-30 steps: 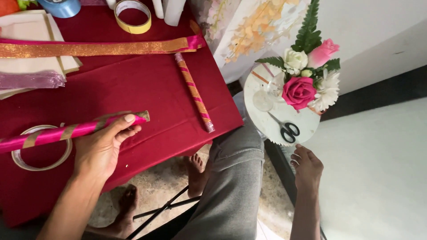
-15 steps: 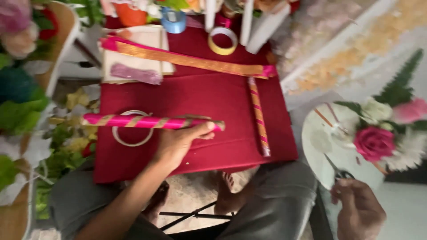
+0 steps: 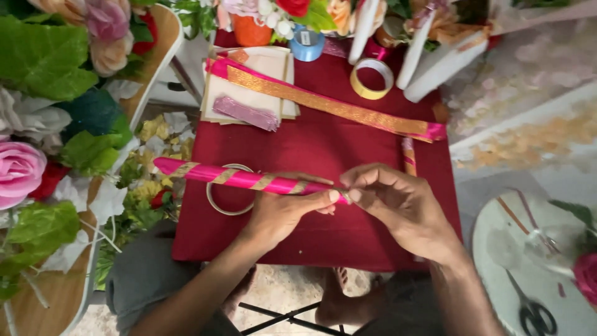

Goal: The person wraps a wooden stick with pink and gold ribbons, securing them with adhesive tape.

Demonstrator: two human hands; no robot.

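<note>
Left hand (image 3: 283,214) grips the pink stick spiralled with gold ribbon (image 3: 239,177); right hand (image 3: 398,205) pinches its 3 o'clock tip. Stick lies over the red cloth tabletop (image 3: 323,140). Judgement: keep ribbon taut while pinching. Clear ring (image 3: 227,193) beneath, 9 o'clock.

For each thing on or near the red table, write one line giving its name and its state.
Pink stick: gold-striped, held level over the red cloth.
Left hand: gripping the stick.
Right hand: fingers pinching the stick's end.
Gold ribbon: lying flat.
Yellow tape roll: lying flat.
Scissors: closed, on the round tray.
</note>
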